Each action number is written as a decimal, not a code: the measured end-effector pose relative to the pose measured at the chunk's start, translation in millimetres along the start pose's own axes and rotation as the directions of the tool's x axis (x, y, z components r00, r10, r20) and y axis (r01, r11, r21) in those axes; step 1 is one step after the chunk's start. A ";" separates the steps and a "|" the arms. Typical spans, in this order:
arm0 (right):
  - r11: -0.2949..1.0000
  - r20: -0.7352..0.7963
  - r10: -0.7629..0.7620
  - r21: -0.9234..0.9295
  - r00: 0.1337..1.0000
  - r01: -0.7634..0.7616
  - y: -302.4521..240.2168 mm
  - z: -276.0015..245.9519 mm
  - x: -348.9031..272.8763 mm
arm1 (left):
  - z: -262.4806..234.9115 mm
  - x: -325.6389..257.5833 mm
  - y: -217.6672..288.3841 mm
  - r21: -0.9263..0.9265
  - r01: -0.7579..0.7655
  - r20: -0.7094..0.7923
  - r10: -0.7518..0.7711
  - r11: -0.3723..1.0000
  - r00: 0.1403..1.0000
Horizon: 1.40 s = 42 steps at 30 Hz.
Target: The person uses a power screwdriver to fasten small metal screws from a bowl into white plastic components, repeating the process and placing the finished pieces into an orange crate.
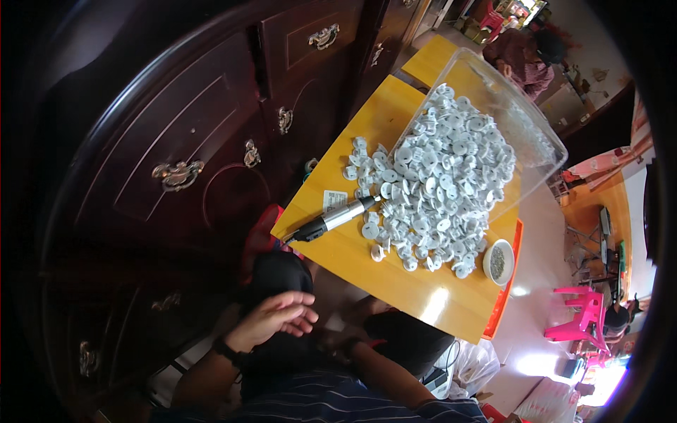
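Note:
My left hand is raised over my lap, short of the table's near edge. Its fingers are apart and slightly bent, and nothing is in them. My right hand is low beside it in dark shadow, so its fingers do not show clearly. On the yellow table, a silver and black electric screwdriver lies near the left edge, its tip toward a heap of small white round plastic parts. A white bowl of tiny metal pieces stands right of the heap.
A clear plastic bin lies tipped behind the heap, parts spilling from its mouth. A white label is beside the screwdriver. Dark wooden drawers line the left. An orange tray edges the table's right. Another person is beyond.

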State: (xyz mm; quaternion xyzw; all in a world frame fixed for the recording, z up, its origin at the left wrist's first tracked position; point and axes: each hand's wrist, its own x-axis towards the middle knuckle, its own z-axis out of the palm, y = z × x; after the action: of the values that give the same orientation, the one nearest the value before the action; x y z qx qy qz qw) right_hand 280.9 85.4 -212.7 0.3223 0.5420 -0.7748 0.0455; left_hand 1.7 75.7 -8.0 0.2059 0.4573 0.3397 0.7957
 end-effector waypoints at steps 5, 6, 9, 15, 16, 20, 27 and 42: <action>0.997 0.107 0.007 -0.083 0.994 0.002 16.7 -22.8 60.9 | -14.6 -15.8 5.3 -0.069 0.109 0.084 -0.104 0.992 0.991; 0.995 0.129 0.009 -0.098 0.992 0.003 19.4 -27.6 73.0 | -15.3 -14.3 8.0 -0.094 0.130 0.137 -0.116 0.987 0.984; 0.988 0.179 0.019 -0.156 0.984 0.010 20.1 -43.9 102.2 | -18.2 2.4 24.3 -0.076 0.310 0.259 -0.281 0.948 0.924; 0.945 0.206 0.024 -0.324 0.978 0.045 -14.5 -64.8 116.2 | -11.8 47.3 56.3 0.088 0.482 0.382 -0.477 0.872 0.792; 0.929 0.200 0.022 -0.365 0.980 0.054 -22.5 -69.2 115.8 | -9.3 47.2 57.6 0.100 0.472 0.383 -0.472 0.876 0.794; 0.854 0.115 -0.009 -0.516 0.993 0.067 -43.2 -86.3 115.0 | -12.7 55.6 49.7 0.137 0.386 0.353 -0.409 0.912 0.842; 0.759 -0.098 -0.005 -0.648 0.995 -0.060 -49.3 -53.1 47.6 | 27.7 20.4 24.5 0.440 -0.144 0.105 0.108 0.886 0.989; 0.710 -0.264 -0.670 -0.502 0.694 0.494 -173.4 -37.3 -144.6 | 87.8 26.6 85.6 0.947 -0.168 0.320 0.775 -0.273 0.545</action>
State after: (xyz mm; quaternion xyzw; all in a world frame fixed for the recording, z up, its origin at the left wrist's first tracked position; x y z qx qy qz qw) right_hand 338.9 148.3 -0.4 0.2745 0.7565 -0.5315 -0.2644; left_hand 57.0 152.1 74.6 0.7709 0.5775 0.2617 0.0604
